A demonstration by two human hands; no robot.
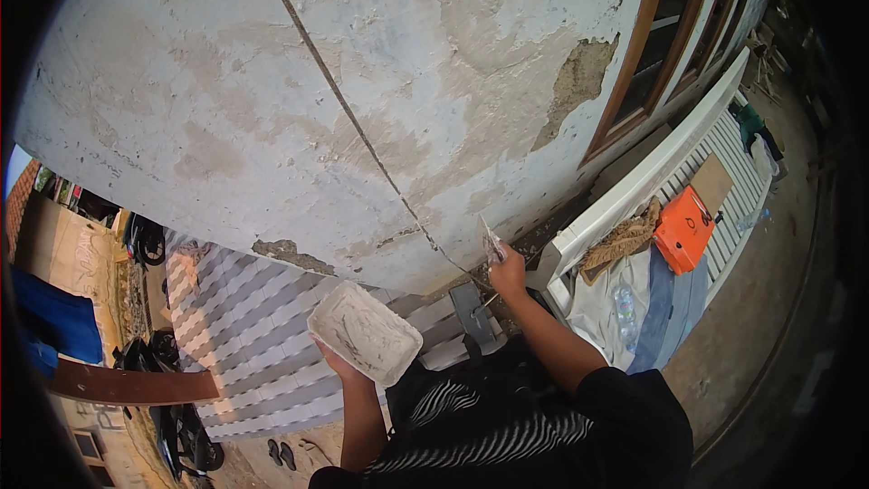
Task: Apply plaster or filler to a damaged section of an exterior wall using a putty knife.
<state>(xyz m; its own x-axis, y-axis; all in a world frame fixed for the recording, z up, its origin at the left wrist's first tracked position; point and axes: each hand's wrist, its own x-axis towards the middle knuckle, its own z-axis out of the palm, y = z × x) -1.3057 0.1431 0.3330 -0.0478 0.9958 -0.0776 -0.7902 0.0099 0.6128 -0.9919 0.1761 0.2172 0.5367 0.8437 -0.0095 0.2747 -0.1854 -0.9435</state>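
My left hand (331,358) is closed on a shallow, pale rectangular tray (365,330) smeared with whitish paste, held out at the lower middle. My right hand (507,272) grips a small flat putty knife (491,240), its blade pointing up toward the patchy white wall (335,109); whether the blade touches the wall I cannot tell. A long dark line (344,100) runs diagonally down the wall, which has flaked patches (575,81). Below my right hand lies a dark flat trowel-like tool (471,312).
A white slatted bench (715,181) on the right holds an orange bag (683,229), cloth (611,308) and a plastic bottle (625,317). A wooden-framed window (634,63) sits above. A grey-striped tiled surface (244,335), sandals (281,453) and parked motorbikes (181,435) are at the left.
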